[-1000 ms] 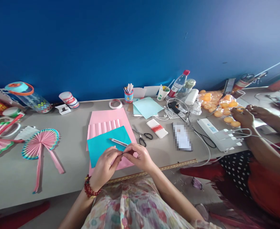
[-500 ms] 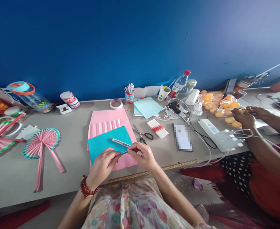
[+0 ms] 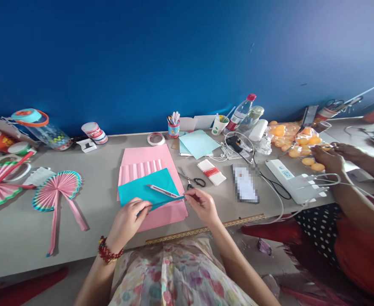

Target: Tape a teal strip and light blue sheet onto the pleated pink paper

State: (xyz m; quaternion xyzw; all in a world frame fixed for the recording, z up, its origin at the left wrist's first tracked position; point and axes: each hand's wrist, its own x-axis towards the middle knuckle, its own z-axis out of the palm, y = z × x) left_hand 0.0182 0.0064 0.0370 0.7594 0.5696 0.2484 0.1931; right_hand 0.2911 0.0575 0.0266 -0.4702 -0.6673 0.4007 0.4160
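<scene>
Item: teal strip (image 3: 163, 203), a thin paper sliver that we logged as stretched taut just above the near edge of the desk (image 3: 94, 182).
Long axis: ran left-low to right-high, roughly across our body.
Left hand (image 3: 128, 221): closed, fingertips pinched on the strip's nearer, lower end.
Right hand (image 3: 202, 204): closed, thumb and forefinger pinched on the farther, higher end.
Nearer hand: neither; each held one end, with the strip spanning the gap between them.
Beneath: teal sheet (image 3: 142, 190), lying on pink paper (image 3: 151, 156), just beyond the strip.
On the sheet: craft knife (image 3: 162, 191), nearly parallel to the strip, untouched by either hand.
Right of the paper: scissors (image 3: 191, 180), near our right hand.
Farther off: paper fan (image 3: 58, 187) to the left; a co-worker's hand (image 3: 329, 159) well apart on the right.
</scene>
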